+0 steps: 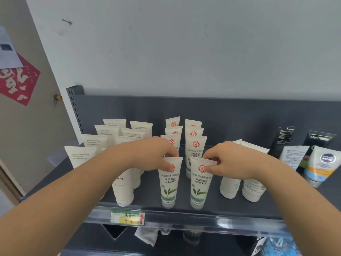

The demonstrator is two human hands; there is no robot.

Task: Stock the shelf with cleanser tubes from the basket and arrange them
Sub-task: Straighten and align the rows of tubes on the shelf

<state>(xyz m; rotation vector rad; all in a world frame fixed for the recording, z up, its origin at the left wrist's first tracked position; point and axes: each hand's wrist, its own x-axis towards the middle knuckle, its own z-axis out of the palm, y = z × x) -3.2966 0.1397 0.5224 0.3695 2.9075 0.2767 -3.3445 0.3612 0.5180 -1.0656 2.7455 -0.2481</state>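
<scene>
Dark grey shelf (239,204), white wall (184,52); hands pinch front tubes.

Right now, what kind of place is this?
Likely a shop aisle. A dark metal shelf holds ordered rows of cleanser tubes, a price label sits on its front rail, and other brands stand to the right.

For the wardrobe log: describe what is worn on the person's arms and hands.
Nothing is worn. The left hand and right hand are bare, with no gloves, rings, watch or bracelet visible. Both forearms are uncovered as far as the picture's edges, so no sleeve shows. The fingernails look short and unpainted.
</scene>
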